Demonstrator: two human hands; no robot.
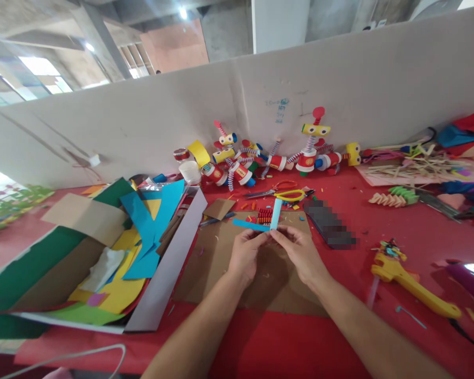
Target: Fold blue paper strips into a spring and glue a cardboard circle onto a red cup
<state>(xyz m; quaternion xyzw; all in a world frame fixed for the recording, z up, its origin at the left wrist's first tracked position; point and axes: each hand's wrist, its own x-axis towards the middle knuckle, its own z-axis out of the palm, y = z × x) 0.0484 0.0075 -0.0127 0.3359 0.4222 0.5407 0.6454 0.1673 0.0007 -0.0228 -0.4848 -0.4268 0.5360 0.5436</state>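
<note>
My left hand point(245, 252) and my right hand point(300, 251) meet over a brown cardboard sheet point(221, 263) on the red table. Between their pinched fingertips they hold two light blue paper strips point(260, 225) joined in an L: one strip lies to the left, the other stands up. Just behind the strips lies a small red folded paper spring point(264, 213).
A box of coloured paper sheets point(114, 252) fills the left. Scissors point(276, 190) and yellow-handled pliers point(290, 196) lie behind the cardboard. Paper-cup figures point(276, 158) line the white partition. A yellow glue gun point(411, 281) lies at right, a dark blurred object point(329, 223) beside my right hand.
</note>
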